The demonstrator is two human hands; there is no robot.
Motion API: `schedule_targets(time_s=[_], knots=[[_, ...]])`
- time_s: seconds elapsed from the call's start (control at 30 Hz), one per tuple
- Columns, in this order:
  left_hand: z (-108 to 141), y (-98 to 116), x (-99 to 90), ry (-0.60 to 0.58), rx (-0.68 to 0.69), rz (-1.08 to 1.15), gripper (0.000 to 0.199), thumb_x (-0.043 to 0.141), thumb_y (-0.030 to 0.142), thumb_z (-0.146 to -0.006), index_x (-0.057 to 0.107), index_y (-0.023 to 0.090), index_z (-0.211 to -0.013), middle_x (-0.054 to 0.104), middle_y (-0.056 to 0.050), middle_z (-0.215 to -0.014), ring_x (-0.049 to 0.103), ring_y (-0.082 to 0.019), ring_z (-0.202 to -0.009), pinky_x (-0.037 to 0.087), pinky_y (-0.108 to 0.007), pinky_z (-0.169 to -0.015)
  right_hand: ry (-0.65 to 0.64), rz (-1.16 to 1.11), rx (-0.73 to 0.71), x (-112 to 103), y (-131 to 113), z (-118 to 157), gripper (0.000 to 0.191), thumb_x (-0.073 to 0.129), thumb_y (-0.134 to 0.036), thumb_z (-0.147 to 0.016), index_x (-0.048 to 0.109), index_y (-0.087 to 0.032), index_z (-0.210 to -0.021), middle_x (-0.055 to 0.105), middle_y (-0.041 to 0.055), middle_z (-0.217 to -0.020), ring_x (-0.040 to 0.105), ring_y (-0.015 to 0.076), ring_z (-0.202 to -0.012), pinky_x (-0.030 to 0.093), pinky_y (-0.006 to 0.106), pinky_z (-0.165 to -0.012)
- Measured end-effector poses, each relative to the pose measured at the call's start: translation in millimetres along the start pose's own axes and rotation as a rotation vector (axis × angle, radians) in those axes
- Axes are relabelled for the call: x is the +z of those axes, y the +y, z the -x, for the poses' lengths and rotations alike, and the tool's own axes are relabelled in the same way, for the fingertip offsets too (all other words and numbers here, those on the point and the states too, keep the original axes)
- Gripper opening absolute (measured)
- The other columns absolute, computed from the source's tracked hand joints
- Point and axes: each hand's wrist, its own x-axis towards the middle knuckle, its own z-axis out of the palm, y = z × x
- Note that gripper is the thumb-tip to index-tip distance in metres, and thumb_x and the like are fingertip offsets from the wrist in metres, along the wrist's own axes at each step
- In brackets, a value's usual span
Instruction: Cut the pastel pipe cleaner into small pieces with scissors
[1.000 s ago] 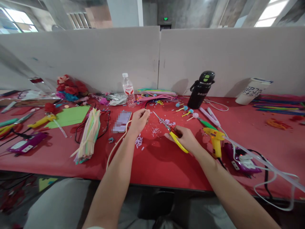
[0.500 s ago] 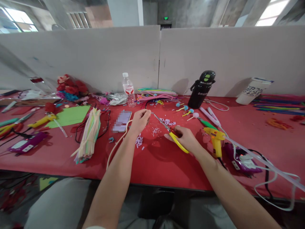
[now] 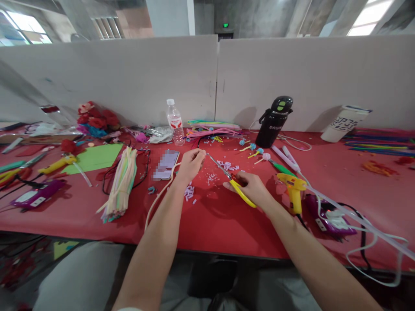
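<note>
My right hand [image 3: 248, 185] grips a pair of scissors [image 3: 240, 192] by the yellow handles. The metal blades point up and left, their tips close to the fingers of my left hand [image 3: 193, 161]. Thumb and fingertips of that left hand are pinched together; what they hold is too small to make out. Below the blades lie tiny pale scraps [image 3: 212, 178] on the red tabletop [image 3: 214, 224]. Short lilac pieces [image 3: 189, 191] are heaped beside my left wrist, and another lilac pile [image 3: 228, 166] lies behind the blades. A pale cord [image 3: 155, 201] runs along my left forearm.
A phone [image 3: 166, 165] and a bundle of pale pipe cleaners [image 3: 121, 185] lie to the left. At right are a yellow glue gun [image 3: 293, 190], a purple power strip [image 3: 330, 220] and a black bottle [image 3: 274, 122]. A water bottle [image 3: 175, 123] stands behind.
</note>
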Motion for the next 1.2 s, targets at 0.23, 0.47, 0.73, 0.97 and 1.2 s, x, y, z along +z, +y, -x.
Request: schedule_targets(time_s=[0.23, 0.47, 0.73, 0.97, 1.2], knots=[[-0.5, 1.9, 1.7, 0.001, -0.01, 0.023, 0.033, 0.054, 0.038, -0.084, 0.039, 0.018, -0.061, 0.029, 0.007, -0.051, 0.028, -0.005, -0.04, 0.021, -0.019, -0.039, 0.002, 0.011, 0.011, -0.6, -2.0, -0.3, 0.056, 0.065, -0.064, -0.07, 0.034, -0.02, -0.06, 0.028, -0.0043, -0.057, 0.026, 0.0095, -0.054, 0.02, 0.024, -0.047], [0.6, 6.2, 1.1, 0.044, 0.052, -0.018, 0.027, 0.052, 0.038, -0.086, 0.054, 0.016, -0.072, 0.042, 0.005, -0.054, 0.041, -0.007, -0.043, 0.03, -0.02, -0.042, 0.021, 0.018, 0.019, 0.1, -1.4, 0.0, 0.055, 0.067, -0.062, -0.07, 0.034, -0.02, -0.061, 0.027, -0.0051, -0.058, 0.026, 0.0095, -0.055, 0.019, 0.024, -0.047], [0.9, 3.0, 0.3, 0.041, 0.074, -0.089, 0.023, 0.055, 0.037, -0.086, 0.053, 0.017, -0.073, 0.046, 0.005, -0.054, 0.043, -0.008, -0.046, 0.033, -0.02, -0.045, 0.02, -0.005, 0.016, 1.6, -1.2, 0.3, 0.055, 0.065, -0.067, -0.07, 0.038, -0.02, -0.06, 0.03, -0.0045, -0.057, 0.027, 0.0101, -0.054, 0.02, 0.025, -0.047], [0.5, 3.7, 0.3, 0.055, 0.086, -0.134, 0.022, 0.054, 0.036, -0.086, 0.052, 0.018, -0.074, 0.046, 0.004, -0.054, 0.044, -0.009, -0.047, 0.033, -0.021, -0.046, 0.015, 0.005, 0.012, 1.9, 0.6, 0.7, 0.051, 0.064, -0.067, -0.07, 0.046, -0.02, -0.063, 0.035, -0.004, -0.057, 0.03, 0.0104, -0.054, 0.022, 0.024, -0.047], [1.2, 3.7, -0.5, 0.045, 0.09, -0.119, 0.024, 0.054, 0.036, -0.087, 0.049, 0.018, -0.072, 0.044, 0.005, -0.053, 0.044, -0.009, -0.046, 0.034, -0.02, -0.047, 0.013, -0.007, 0.019, 0.6, -1.6, 0.7, 0.052, 0.065, -0.066, -0.07, 0.042, -0.02, -0.061, 0.033, -0.0042, -0.056, 0.029, 0.0104, -0.054, 0.022, 0.024, -0.047]])
